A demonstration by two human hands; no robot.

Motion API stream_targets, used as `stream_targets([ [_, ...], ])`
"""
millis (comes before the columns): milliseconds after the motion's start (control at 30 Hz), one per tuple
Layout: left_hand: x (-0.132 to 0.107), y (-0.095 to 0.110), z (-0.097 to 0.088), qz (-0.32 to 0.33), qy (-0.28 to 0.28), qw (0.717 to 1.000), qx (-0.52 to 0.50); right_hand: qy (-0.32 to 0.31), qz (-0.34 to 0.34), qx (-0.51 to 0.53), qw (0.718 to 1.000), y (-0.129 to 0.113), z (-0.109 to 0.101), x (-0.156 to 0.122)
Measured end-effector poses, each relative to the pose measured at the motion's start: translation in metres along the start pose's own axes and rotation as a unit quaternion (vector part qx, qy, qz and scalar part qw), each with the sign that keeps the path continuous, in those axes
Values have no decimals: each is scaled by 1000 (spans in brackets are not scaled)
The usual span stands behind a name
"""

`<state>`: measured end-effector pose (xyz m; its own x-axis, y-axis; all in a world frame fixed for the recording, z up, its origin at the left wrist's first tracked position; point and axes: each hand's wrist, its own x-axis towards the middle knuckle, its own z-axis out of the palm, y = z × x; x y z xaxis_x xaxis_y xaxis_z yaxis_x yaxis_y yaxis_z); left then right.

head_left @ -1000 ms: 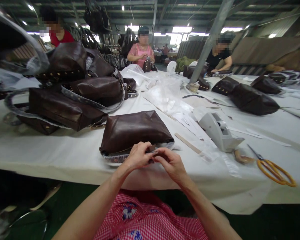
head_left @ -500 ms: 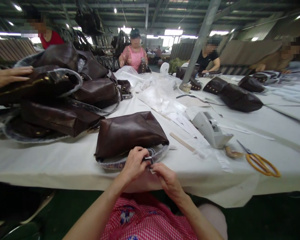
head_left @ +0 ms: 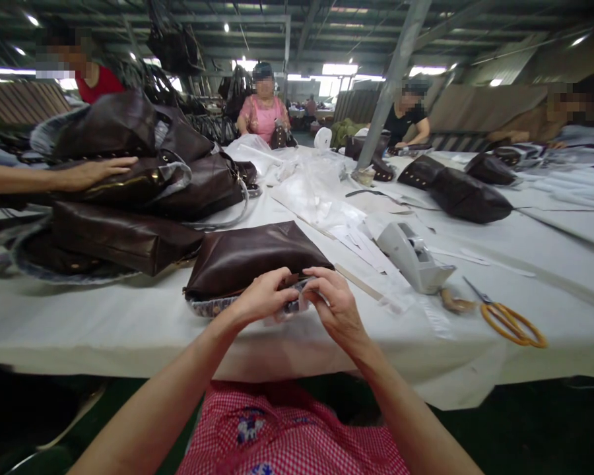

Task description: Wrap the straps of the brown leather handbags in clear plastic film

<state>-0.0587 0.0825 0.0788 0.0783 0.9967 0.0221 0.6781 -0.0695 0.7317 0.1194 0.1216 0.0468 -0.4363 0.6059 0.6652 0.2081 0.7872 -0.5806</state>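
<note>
A dark brown leather handbag [head_left: 257, 254] lies on its side in front of me on the white-covered table. Along its near edge runs a studded strap [head_left: 208, 308] wrapped in clear plastic. My left hand [head_left: 267, 293] is closed on the wrapped strap, fingers and thumb pinching it near the bag's right end. Right beside it, my right hand [head_left: 329, 297] pinches the same strap and its plastic with bent fingers. The part of the strap between the fingertips is mostly hidden.
A pile of brown bags [head_left: 113, 224] rises at left, with another person's hand [head_left: 99, 173] on it. To the right are a tape dispenser [head_left: 410, 257], orange-handled scissors [head_left: 509, 323] and paper strips. Behind them lie plastic sheets [head_left: 311, 178] and a metal post [head_left: 393, 86]. Co-workers sit across the table.
Both my hands have moved up and closer to the bag, still at the strap. The other person's hand has reached further right across the pile, and the bag on top has shifted.
</note>
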Motion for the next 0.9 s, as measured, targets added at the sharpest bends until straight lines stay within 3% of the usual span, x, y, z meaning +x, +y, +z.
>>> stream_targets([
  [233, 28, 19, -28, 37, -26, 995, -88, -117, 105, 118, 981, -1, -16, 53],
  [433, 62, 41, -62, -36, -75, 968, -236, -118, 125, 177, 969, 2, -30, 114],
  [533, 69, 49, -75, -59, -97, 960, -256, -147, 126, 190, 963, -1, -35, 131],
  [633, 61, 48, -70, -57, -72, 960, -263, -116, 93, 152, 977, -7, -33, 118],
  [767, 43, 39, -46, -67, -53, 965, -250, 22, 9, 45, 999, -15, -23, 76],
  [900, 37, 36, -31, -70, -54, 970, -227, 37, 19, 27, 999, -15, -23, 59],
])
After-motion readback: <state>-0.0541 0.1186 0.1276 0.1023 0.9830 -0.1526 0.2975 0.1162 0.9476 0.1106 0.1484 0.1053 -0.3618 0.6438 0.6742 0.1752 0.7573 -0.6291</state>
